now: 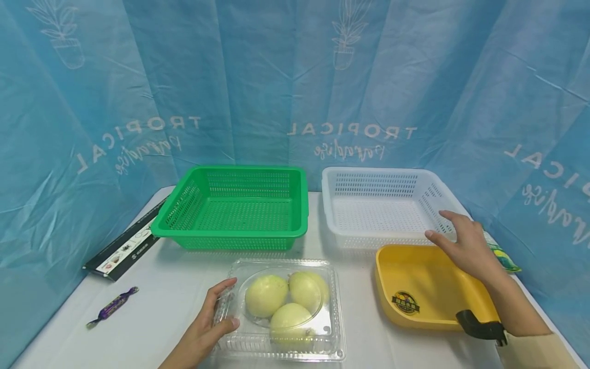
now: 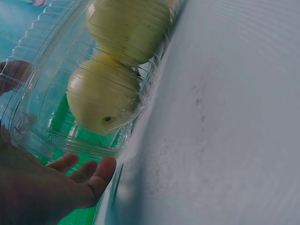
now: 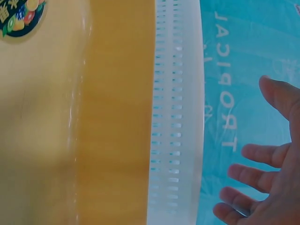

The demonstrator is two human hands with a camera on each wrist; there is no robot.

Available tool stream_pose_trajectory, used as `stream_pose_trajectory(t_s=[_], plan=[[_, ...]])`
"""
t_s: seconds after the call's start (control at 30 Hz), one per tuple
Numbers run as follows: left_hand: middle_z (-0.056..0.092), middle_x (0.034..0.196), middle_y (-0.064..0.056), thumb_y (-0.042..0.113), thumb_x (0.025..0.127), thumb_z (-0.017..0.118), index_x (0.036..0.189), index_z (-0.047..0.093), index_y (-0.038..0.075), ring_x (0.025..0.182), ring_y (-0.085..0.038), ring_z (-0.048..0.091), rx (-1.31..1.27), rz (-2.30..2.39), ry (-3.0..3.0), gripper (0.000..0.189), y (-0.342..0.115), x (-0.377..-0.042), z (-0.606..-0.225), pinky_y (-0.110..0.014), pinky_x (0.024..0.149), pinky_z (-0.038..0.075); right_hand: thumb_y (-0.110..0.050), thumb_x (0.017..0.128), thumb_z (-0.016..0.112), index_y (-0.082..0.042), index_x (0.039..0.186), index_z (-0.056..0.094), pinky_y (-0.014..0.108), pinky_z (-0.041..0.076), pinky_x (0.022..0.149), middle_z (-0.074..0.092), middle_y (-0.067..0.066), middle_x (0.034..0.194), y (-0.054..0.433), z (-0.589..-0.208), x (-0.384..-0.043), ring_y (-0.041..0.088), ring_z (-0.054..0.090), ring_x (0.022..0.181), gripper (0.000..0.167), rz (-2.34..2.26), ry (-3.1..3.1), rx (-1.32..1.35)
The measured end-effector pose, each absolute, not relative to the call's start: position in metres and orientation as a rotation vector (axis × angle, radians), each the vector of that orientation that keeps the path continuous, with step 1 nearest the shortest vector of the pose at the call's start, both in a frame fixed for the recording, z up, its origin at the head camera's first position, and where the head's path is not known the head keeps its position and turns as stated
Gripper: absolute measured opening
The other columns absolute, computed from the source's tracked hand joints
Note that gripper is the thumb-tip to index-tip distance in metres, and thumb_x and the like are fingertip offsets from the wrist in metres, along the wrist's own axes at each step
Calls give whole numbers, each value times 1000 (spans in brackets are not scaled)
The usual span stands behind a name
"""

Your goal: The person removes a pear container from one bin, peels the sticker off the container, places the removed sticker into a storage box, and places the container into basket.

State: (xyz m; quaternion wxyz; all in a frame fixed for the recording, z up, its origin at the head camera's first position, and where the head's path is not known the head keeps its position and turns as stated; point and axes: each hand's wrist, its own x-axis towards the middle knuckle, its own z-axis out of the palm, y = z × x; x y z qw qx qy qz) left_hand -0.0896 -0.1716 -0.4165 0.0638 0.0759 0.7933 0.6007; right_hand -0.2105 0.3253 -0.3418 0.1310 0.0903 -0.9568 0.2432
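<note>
A clear plastic clamshell box [image 1: 253, 328] stands with its lid down near the front middle of the table. Inside are three round, pale yellow-green fruits [image 1: 266, 296], their exact kind unclear. Beside the box's left end is my left hand [image 1: 203, 325], thumb over the near corner and fingers toward the far corner; in the left wrist view its fingers [image 2: 101, 176] reach out loosely by the box. Holding nothing, my right hand [image 1: 467, 248] hovers with spread fingers over the far right side of a yellow tray [image 1: 442, 287], close to a white slotted basket [image 1: 375, 212].
A green slotted basket [image 1: 249, 215] sits at the back left, against a long black-and-white box [image 1: 131, 246]. A purple wrapped candy [image 1: 112, 306] lies at front left. Behind my right arm is part of a green packet [image 1: 502, 256]. A blue curtain [image 1: 276, 92] surrounds the table.
</note>
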Motion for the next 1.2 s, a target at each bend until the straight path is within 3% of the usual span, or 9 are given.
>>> stream_pose_trajectory(t_s=[0.33, 0.83, 1.2], plan=[[14, 155, -12, 18, 90, 54, 146, 20, 23, 143, -45, 7, 235, 1809, 2394, 66, -172, -89, -417, -79, 98, 14, -40, 93, 55, 9, 139, 33, 70, 24, 86, 32, 39, 137, 329, -345, -224, 59, 23, 116, 71, 710, -2742, 177], [16, 154, -13, 18, 90, 55, 146, 21, 21, 143, -45, 7, 248, 1803, 2434, 65, -171, -90, -417, -79, 99, 12, -42, 94, 53, 10, 142, 27, 69, 16, 93, 27, 40, 141, 342, -354, -240, 59, 21, 123, 75, 711, -2738, 155], [16, 154, -13, 18, 90, 55, 146, 22, 21, 143, -45, 7, 228, 1795, 2434, 65, -171, -89, -417, -79, 99, 11, -46, 94, 50, 9, 143, 24, 71, 21, 87, 23, 41, 141, 345, -361, -250, 61, 19, 118, 78, 722, -2785, 72]])
